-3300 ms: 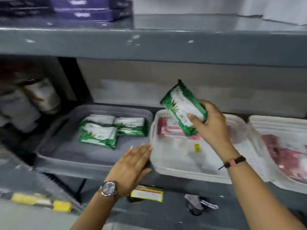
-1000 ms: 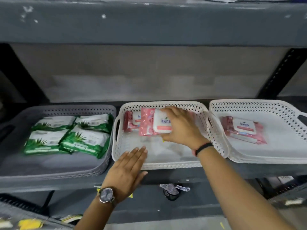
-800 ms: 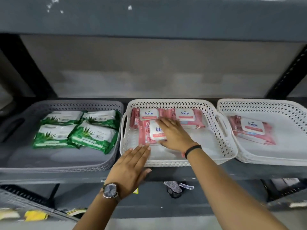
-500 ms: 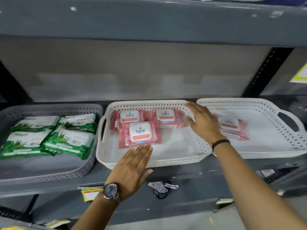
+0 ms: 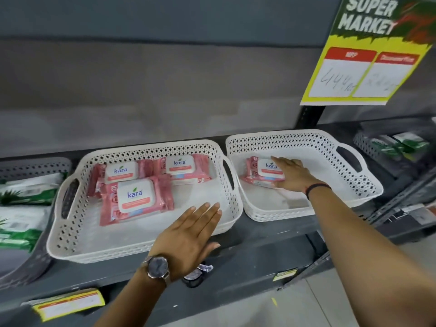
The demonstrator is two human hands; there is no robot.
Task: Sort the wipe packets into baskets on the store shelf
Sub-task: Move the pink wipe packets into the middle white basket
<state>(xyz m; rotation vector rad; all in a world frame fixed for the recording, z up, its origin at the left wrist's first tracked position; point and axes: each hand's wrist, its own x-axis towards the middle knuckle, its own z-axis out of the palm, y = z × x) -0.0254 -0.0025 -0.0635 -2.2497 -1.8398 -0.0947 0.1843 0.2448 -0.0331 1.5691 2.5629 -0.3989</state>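
Note:
Three pink wipe packets (image 5: 134, 199) lie in the middle white basket (image 5: 146, 251), two at the back and one in front. My left hand (image 5: 188, 237) hovers flat and open over that basket's front rim, holding nothing. The right white basket (image 5: 306, 138) holds one pink wipe packet (image 5: 262, 172) at its left side. My right hand (image 5: 295, 175) lies over that packet's right end, fingers laid across its top and thumb at its front edge. Green wipe packets (image 5: 26, 187) fill the grey basket (image 5: 35, 263) at the far left.
A yellow and green price sign (image 5: 368, 55) hangs from the upper shelf at the right. Beyond the black upright, another grey basket (image 5: 396, 145) holds green packets. Yellow price labels (image 5: 68, 303) are stuck on the shelf's front edge (image 5: 236, 279).
My right hand put a green packet into the grey basket, laid a pink packet in the middle basket, then moved right onto the packet in the right basket. My left hand stayed by the middle basket's rim.

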